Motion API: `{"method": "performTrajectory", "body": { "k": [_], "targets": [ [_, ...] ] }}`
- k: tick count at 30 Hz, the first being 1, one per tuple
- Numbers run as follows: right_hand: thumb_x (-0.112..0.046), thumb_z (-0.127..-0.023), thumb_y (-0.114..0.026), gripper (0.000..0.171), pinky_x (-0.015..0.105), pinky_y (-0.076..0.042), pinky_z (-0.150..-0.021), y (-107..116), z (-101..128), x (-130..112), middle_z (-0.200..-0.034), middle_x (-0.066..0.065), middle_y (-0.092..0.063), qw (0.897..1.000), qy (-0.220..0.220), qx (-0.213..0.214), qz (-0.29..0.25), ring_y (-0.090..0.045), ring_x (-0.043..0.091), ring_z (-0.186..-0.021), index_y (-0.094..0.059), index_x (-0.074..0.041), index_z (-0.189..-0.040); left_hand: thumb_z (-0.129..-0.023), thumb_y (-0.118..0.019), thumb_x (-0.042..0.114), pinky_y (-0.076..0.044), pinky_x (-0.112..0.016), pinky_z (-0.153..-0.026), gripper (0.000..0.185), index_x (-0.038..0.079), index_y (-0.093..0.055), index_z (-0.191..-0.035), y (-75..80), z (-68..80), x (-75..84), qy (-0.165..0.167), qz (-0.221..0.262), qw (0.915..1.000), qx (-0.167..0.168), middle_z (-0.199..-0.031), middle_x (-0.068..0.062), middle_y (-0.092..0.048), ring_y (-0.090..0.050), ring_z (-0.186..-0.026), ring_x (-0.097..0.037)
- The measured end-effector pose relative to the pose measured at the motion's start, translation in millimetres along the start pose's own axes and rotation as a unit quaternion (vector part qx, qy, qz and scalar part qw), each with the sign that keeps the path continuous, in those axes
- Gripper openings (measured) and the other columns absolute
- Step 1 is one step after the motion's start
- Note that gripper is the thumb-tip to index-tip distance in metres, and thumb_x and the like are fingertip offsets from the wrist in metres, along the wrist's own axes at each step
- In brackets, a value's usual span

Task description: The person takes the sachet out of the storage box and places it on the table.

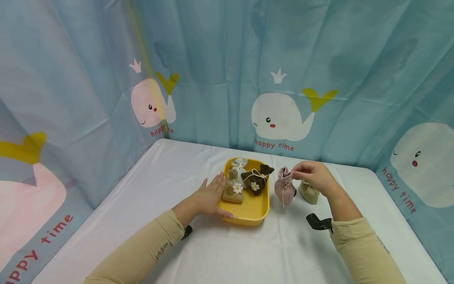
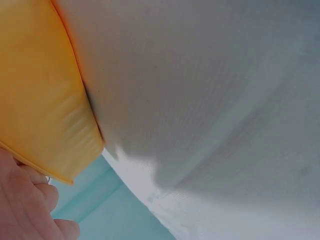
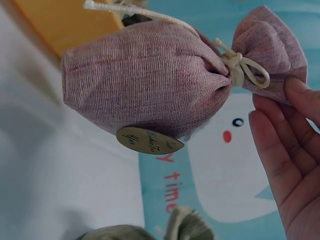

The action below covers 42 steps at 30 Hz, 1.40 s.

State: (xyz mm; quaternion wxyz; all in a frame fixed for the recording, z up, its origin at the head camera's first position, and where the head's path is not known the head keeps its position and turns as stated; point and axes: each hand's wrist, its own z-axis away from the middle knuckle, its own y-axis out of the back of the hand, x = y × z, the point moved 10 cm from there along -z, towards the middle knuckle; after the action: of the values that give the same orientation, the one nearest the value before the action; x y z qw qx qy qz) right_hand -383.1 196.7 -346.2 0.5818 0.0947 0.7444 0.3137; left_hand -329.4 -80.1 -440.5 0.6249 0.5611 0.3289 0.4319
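Note:
A pink cloth drawstring pouch [image 1: 284, 188] hangs from my right hand [image 1: 315, 177], whose thumb and fingers pinch its gathered top. In the right wrist view the pouch [image 3: 145, 75] shows a cream cord bow and a small leaf-shaped tag [image 3: 149, 140] with writing. My left hand [image 1: 209, 196], fingers straight, rests on the left rim of a yellow tray [image 1: 248, 219]. Inside the tray are a tan pouch [image 1: 232, 194] with a white flower, a dark brown pouch [image 1: 258, 183] with a bow and flower, and a pale grey pouch [image 1: 239, 162] at the back.
An olive-green pouch [image 1: 309, 192] stands on the white tablecloth [image 1: 283, 252], right of the pink one and partly behind the right hand. Blue curtains [image 1: 213, 79] printed with whales border the table at the back and sides. Black wrist mounts [image 1: 318, 222] stick out beside the sleeves.

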Motion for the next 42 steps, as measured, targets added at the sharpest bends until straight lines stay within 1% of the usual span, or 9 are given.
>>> {"method": "performTrajectory", "body": {
  "k": [2, 5, 9, 14, 18, 25, 31, 36, 42],
  "targets": [
    [-0.015, -0.087, -0.063, 0.020, 0.029, -0.052, -0.072, -0.3, 0.5, 5.3, -0.089, 0.012, -0.067, 1.000, -0.001, 0.003, -0.001, -0.064, 0.008, -0.080, -0.065, 0.003, -0.094, -0.051, -0.032, 0.095, -0.007, -0.055, -0.107, 0.137, 0.003, 0.002, -0.146, -0.3, 0.1, 0.3, -0.001, 0.000, 1.0000, 0.001, -0.152, -0.013, 0.010, 0.003, -0.140, -0.025],
    [-0.014, -0.087, -0.063, 0.020, 0.035, -0.052, -0.075, -0.5, 0.8, 11.8, -0.091, 0.014, -0.066, 1.000, -0.001, 0.005, -0.003, -0.064, 0.008, -0.080, -0.065, 0.004, -0.094, -0.051, -0.031, 0.095, -0.007, -0.055, -0.107, 0.136, 0.003, 0.002, -0.146, -0.8, 0.4, 0.3, -0.001, -0.001, 1.0000, 0.001, -0.152, -0.013, 0.010, 0.003, -0.140, -0.025],
    [-0.016, -0.087, -0.063, 0.020, 0.041, -0.051, -0.075, 2.1, 1.4, 19.0, -0.091, 0.014, -0.067, 1.000, -0.005, 0.013, 0.014, -0.063, 0.008, -0.080, -0.066, 0.003, -0.094, -0.051, -0.031, 0.095, -0.007, -0.055, -0.107, 0.136, 0.003, 0.002, -0.146, -0.6, 0.4, 0.4, -0.001, 0.002, 1.0000, 0.003, -0.152, -0.013, 0.009, 0.002, -0.140, -0.026],
    [-0.017, -0.087, -0.063, 0.019, 0.038, -0.051, -0.072, 6.6, 0.8, 26.1, -0.090, 0.012, -0.067, 0.999, -0.012, 0.022, 0.042, -0.061, 0.011, -0.080, -0.067, 0.000, -0.093, -0.052, -0.033, 0.094, -0.007, -0.055, -0.107, 0.136, 0.003, 0.002, -0.146, 0.1, 0.3, 0.5, -0.002, 0.006, 1.0000, 0.004, -0.152, -0.014, 0.009, 0.002, -0.140, -0.026],
    [-0.018, -0.087, -0.063, 0.018, 0.035, -0.051, -0.070, 8.5, 0.3, 30.0, -0.090, 0.011, -0.067, 0.998, -0.015, 0.024, 0.052, -0.060, 0.012, -0.079, -0.068, -0.001, -0.093, -0.052, -0.034, 0.093, -0.007, -0.055, -0.107, 0.135, 0.003, 0.002, -0.146, 0.9, 1.0, 0.7, -0.002, 0.007, 1.0000, 0.003, -0.152, -0.014, 0.009, 0.002, -0.140, -0.026],
    [-0.017, -0.088, -0.062, 0.018, 0.040, -0.051, -0.072, 7.2, 1.5, 38.5, -0.089, 0.011, -0.067, 0.998, -0.028, 0.016, 0.054, -0.061, 0.014, -0.080, -0.068, -0.001, -0.093, -0.052, -0.034, 0.094, -0.007, -0.055, -0.107, 0.136, 0.003, 0.002, -0.146, 0.9, 1.5, 0.6, -0.001, 0.006, 1.0000, 0.001, -0.152, -0.014, 0.010, 0.001, -0.140, -0.026],
    [-0.015, -0.088, -0.061, 0.017, 0.039, -0.051, -0.073, 7.0, 2.6, 43.7, -0.090, 0.012, -0.067, 0.998, -0.033, 0.015, 0.054, -0.063, 0.019, -0.082, -0.067, 0.000, -0.094, -0.052, -0.034, 0.094, -0.007, -0.055, -0.107, 0.136, 0.003, 0.002, -0.146, 1.9, 2.1, 1.6, -0.003, 0.013, 0.9999, 0.005, -0.152, -0.014, 0.010, 0.002, -0.140, -0.026],
    [-0.015, -0.089, -0.061, 0.016, 0.040, -0.051, -0.073, 7.0, 3.0, 49.0, -0.090, 0.011, -0.067, 0.997, -0.046, 0.018, 0.060, -0.061, 0.016, -0.080, -0.067, -0.001, -0.093, -0.051, -0.034, 0.094, -0.006, -0.055, -0.108, 0.136, 0.003, 0.002, -0.146, 1.9, 1.9, 1.6, -0.001, 0.014, 0.9999, 0.003, -0.152, -0.013, 0.010, 0.003, -0.140, -0.025],
    [-0.015, -0.088, -0.061, 0.016, 0.041, -0.050, -0.072, 5.3, 2.5, 55.5, -0.091, 0.010, -0.066, 0.996, -0.058, 0.013, 0.065, -0.060, 0.018, -0.081, -0.067, -0.002, -0.094, -0.052, -0.035, 0.093, -0.007, -0.055, -0.107, 0.135, 0.003, 0.003, -0.146, 2.3, 1.8, 1.7, -0.001, 0.014, 0.9999, 0.001, -0.152, -0.013, 0.010, 0.001, -0.140, -0.026]
  ]
}}
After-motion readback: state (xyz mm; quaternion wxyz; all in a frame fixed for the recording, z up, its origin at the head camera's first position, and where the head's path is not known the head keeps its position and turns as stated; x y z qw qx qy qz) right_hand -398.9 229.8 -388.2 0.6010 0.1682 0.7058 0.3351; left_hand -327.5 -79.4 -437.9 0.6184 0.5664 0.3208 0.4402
